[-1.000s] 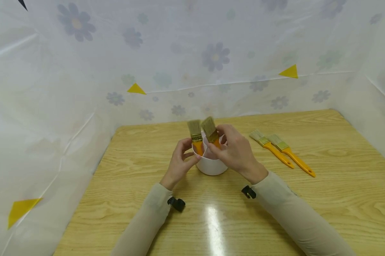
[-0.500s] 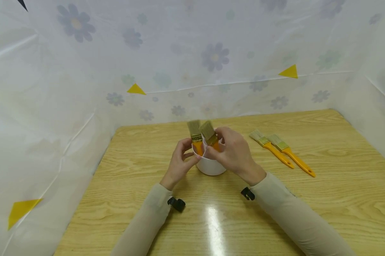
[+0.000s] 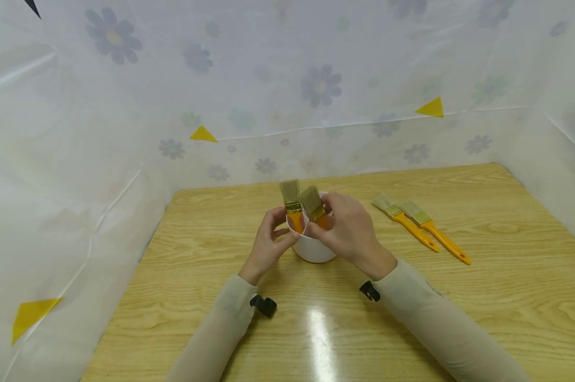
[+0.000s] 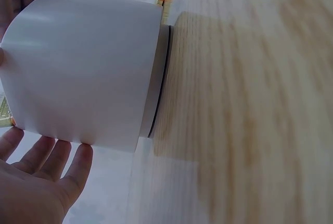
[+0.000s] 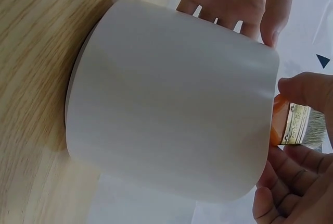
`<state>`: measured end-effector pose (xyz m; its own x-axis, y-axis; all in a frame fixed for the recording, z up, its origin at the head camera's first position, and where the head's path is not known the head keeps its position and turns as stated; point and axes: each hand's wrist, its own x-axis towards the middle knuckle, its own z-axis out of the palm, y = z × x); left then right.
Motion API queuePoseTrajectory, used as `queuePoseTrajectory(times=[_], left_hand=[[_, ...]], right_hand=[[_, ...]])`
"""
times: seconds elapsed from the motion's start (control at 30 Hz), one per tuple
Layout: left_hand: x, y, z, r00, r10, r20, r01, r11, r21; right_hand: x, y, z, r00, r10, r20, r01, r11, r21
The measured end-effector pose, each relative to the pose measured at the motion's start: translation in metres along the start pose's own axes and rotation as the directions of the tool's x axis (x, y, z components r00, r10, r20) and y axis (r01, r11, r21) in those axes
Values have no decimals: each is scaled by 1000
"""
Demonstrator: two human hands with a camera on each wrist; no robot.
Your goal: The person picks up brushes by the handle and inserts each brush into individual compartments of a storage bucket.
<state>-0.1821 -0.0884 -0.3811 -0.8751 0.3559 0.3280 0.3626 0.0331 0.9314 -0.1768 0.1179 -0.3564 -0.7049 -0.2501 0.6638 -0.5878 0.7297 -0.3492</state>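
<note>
A white round divided holder (image 3: pixel 314 249) stands upright on the table. My left hand (image 3: pixel 264 243) holds its left side, thumb at the rim and fingertips against the wall, as the left wrist view also shows. One paintbrush (image 3: pixel 291 195) stands bristles up in the left compartment, close to those fingers. My right hand (image 3: pixel 356 229) pinches a second paintbrush (image 3: pixel 310 200) near its metal ferrule, bristles up and tilted left. Its orange handle goes down inside the holder; the lower end is hidden. In the right wrist view, that paintbrush (image 5: pixel 294 123) shows between thumb and fingers above the rim.
Two more paintbrushes with yellow-orange handles, one (image 3: pixel 407 223) beside the other (image 3: pixel 437 233), lie right of the holder. The wood-grain table (image 3: pixel 197 249) ends at a pale flowered sheet (image 3: pixel 268 106) with yellow triangles.
My right hand has moved slightly down and left, and the paintbrush in it has sunk deeper into the holder. My left hand and the first paintbrush have stayed in place.
</note>
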Motion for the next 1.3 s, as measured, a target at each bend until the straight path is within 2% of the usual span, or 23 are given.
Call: queuePoseTrajectory(times=[0.43,0.63,1.3], left_hand=[[-2,1,0,1000,16,5,-16,1000,18],[-2,2,0,1000,7,2,-7,1000,12],[-1,2,-1,1000,6,18,-6,1000,18]], right_hand=[[-2,-3,1,1000,2,-7,-3,1000,-27],[-2,-4,-1,1000,1,14,0,999,-50],[0,0,-7,998,-31,63,30,999,11]])
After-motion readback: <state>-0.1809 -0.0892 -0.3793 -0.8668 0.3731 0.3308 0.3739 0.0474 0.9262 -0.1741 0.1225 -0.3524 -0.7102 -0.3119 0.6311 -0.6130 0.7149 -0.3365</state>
